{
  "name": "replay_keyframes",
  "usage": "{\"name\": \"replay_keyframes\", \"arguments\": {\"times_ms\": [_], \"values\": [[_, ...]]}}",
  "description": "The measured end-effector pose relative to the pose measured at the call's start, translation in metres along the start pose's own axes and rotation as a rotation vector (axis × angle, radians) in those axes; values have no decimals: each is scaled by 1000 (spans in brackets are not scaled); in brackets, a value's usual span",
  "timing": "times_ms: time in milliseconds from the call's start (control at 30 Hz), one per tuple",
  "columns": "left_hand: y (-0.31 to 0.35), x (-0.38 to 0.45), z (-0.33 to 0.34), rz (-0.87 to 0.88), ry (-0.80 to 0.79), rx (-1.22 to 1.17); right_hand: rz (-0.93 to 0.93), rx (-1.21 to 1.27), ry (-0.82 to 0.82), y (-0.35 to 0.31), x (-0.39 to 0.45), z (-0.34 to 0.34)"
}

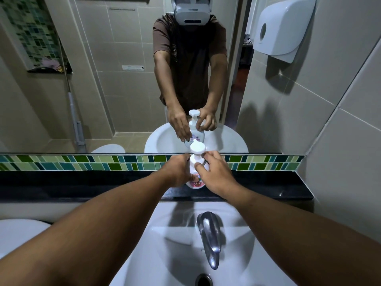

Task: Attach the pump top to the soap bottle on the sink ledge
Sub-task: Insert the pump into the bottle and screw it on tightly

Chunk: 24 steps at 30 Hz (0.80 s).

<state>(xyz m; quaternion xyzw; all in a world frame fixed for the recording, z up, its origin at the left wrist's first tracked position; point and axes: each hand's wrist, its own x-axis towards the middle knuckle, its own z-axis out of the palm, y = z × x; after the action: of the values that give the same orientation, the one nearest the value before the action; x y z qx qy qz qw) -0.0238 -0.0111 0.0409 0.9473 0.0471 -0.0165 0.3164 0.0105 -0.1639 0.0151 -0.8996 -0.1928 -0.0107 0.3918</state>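
A white soap bottle [195,180] with a pink label stands upright on the black sink ledge [103,182], right in front of the mirror. A white pump top [197,149] sits on its neck, nozzle pointing toward the mirror. My left hand [177,172] wraps around the bottle's left side and holds the body. My right hand [214,174] has thumb and fingers pinched around the pump collar just under the pump head. The collar itself is mostly hidden by my fingers. The mirror repeats the same grip.
A chrome faucet [210,236] rises over the white basin [165,254] below my arms, with the drain [204,280] at the bottom edge. Green mosaic tiles [82,163] run behind the ledge. A white paper-towel dispenser [282,27] hangs on the right wall.
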Motion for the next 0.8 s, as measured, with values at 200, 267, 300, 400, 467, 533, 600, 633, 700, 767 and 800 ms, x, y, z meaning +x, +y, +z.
{"name": "replay_keyframes", "arguments": {"times_ms": [200, 267, 300, 400, 467, 533, 600, 633, 700, 767, 800], "values": [[-5, 0, 3, 20, 5, 10, 70, -46, 49, -4, 3, -1], [-5, 1, 2, 5, 3, 17, 45, -9, 1, -1, 3, -2], [-4, 1, 1, 3, 1, 16, 25, 2, -23, 0, 4, -3], [-3, 2, 1, 2, 1, 16, -45, -10, -58, 4, 5, -5], [-4, 2, 2, -4, -2, 6, -39, -48, -30, 3, 6, -4], [-5, 2, 4, 1, -9, -12, 18, -101, 10, 1, 7, -4], [-5, 2, 5, 20, -8, -14, 38, -99, 4, 1, 8, -4], [-5, 3, 5, 26, -5, -6, 30, -79, -15, 1, 8, -4], [-4, 3, 6, 13, -1, 8, 9, -49, -61, 2, 9, -5], [-5, 4, 6, -4, -3, 10, -6, -62, -100, 3, 10, -5], [-5, 4, 6, -6, -5, 7, -21, -69, -109, 3, 11, -5]]}}
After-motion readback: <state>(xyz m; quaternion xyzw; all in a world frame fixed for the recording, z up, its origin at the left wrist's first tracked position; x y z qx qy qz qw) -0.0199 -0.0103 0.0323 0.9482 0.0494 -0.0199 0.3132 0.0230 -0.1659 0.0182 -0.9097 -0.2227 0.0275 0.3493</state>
